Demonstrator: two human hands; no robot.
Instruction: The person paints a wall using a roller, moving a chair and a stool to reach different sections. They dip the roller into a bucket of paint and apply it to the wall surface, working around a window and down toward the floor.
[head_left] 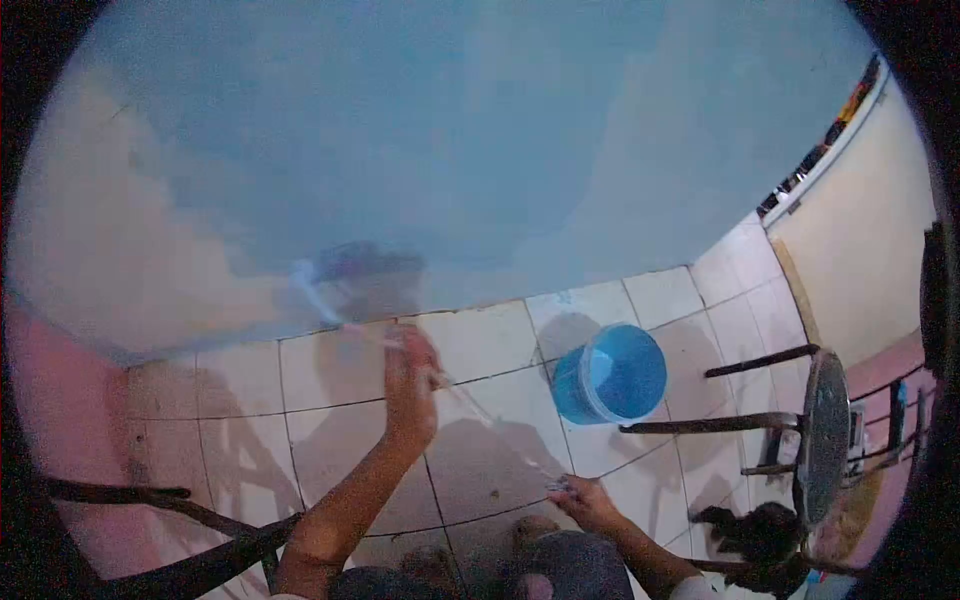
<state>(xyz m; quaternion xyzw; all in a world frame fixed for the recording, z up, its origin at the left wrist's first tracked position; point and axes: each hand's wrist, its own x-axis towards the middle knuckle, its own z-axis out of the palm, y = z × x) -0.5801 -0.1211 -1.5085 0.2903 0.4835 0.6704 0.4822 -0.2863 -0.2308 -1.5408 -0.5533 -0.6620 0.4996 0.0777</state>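
My left hand [412, 362] is closed around the upper part of a thin pale pole [480, 410], its outline smeared by motion. Lower down, my right hand [588, 503] grips the same pole near its end. At the far end is a blurred paint roller [365, 268], dark along its length, with a pale bent frame, overlapping the bottom of the wall. The wall [420, 130] is coated light blue over much of its middle, with paler patches at the left and along the lower edge. A blue bucket [568, 385] with blue paint inside stands on the tiles right of the pole.
White floor tiles [350, 440] run up to the wall. A dark round stool [826, 440] lies tipped at the right, its legs pointing toward the bucket. Near it is a dark furry shape [765, 532]. Dark wooden bars [200, 560] cross the lower left.
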